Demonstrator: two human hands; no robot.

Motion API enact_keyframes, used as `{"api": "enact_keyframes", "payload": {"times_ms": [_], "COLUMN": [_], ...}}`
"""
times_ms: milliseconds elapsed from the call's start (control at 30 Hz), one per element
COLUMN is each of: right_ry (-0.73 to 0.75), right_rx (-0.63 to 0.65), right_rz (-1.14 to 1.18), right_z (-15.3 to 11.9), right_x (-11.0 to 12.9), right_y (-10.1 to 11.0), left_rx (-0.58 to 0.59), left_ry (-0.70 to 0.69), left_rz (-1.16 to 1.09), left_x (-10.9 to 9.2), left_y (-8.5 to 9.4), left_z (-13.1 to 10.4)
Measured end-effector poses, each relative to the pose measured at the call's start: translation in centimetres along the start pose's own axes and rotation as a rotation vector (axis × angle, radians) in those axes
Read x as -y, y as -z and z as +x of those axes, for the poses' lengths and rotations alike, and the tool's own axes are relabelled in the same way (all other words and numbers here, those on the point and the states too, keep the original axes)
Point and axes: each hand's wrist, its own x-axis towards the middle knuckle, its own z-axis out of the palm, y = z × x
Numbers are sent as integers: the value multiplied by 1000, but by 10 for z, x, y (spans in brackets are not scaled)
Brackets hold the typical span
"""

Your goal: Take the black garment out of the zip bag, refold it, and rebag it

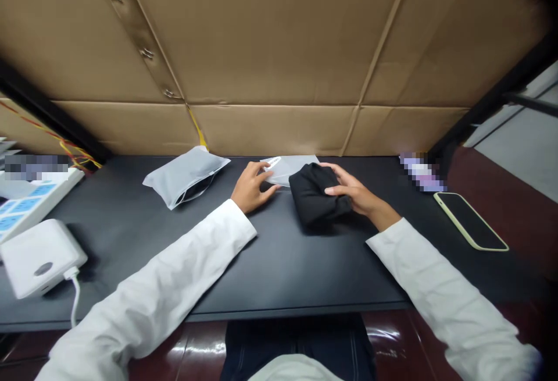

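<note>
A folded black cloth bundle (316, 198) is gripped in my right hand (355, 192), thumb on its near face and fingers behind it. Flat on the dark table, a translucent plastic bag (294, 167) with a white label lies partly behind the bundle. My left hand (253, 186) rests at this bag's left end, fingers spread and touching it or just above; I cannot tell which. Further left sits a frosted zip pouch (185, 174), bulging, its mouth partly open with something dark showing inside.
A phone in a pale yellow case (471, 221) lies at the right, near a blurred purple packet (422, 173). On the left are a white box-shaped device (43, 259) with a cable and a white power strip (37, 198). Cardboard (270, 128) walls off the table's back.
</note>
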Motion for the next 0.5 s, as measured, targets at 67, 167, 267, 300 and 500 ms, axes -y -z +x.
{"api": "enact_keyframes", "payload": {"times_ms": [67, 167, 267, 300, 500], "right_ry": [-80, -184, -167, -154, 43], "right_rx": [96, 133, 148, 157, 174], "right_rz": [-42, -43, -95, -127, -318], "right_z": [-1, -2, 0, 1, 3], "right_x": [-1, -6, -11, -13, -13], "right_y": [-6, -11, -11, -10, -8], "left_rx": [55, 99, 57, 42, 175], "left_ry": [-49, -141, -162, -147, 192], "left_rz": [51, 57, -59, -134, -835], "left_x": [-6, -18, -29, -33, -45], "left_y": [3, 8, 14, 15, 16], "left_z": [0, -1, -1, -1, -2]}}
